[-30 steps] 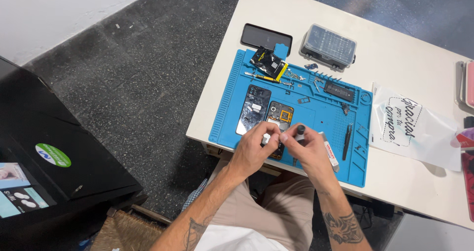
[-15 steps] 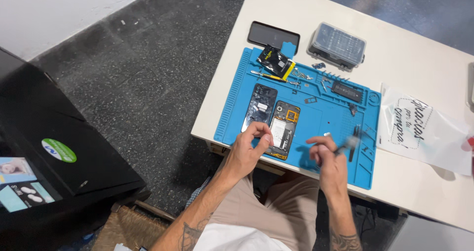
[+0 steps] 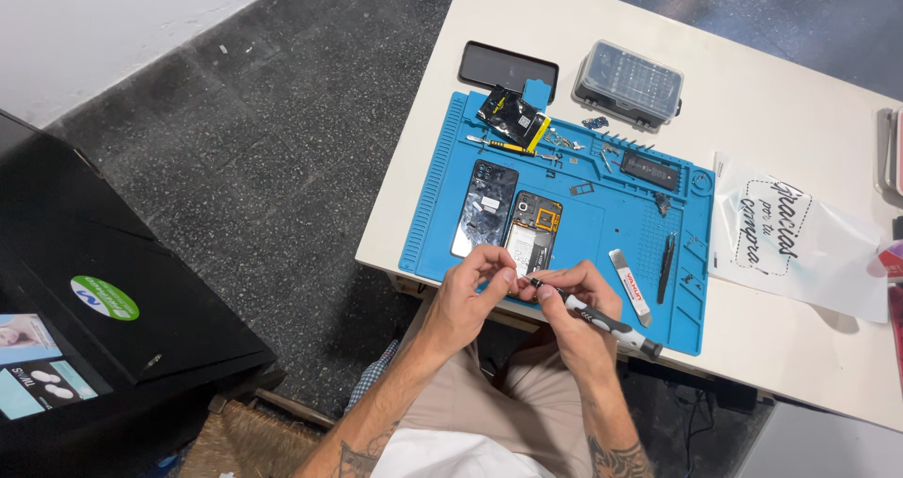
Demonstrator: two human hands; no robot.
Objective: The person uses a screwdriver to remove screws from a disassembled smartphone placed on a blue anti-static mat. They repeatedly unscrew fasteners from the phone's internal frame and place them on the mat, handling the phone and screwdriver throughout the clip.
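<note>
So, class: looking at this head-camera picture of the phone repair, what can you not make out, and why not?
- Screwdriver tip: head view, hidden between the fingertips of the left hand and right hand.
- Whatever the left fingertips pinch: too small to tell.
- Loose parts on the blue mat: too small to identify.
- Objects at the table's right edge: cut off by the frame.

Bright, even overhead light, soft shadows, sharp focus, slight edge distortion.

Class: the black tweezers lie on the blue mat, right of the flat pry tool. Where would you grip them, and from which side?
Probably pinch the tweezers mid-length across their narrow width, coming from above: they lie flat, and the pry tool sits close alongside.
</note>
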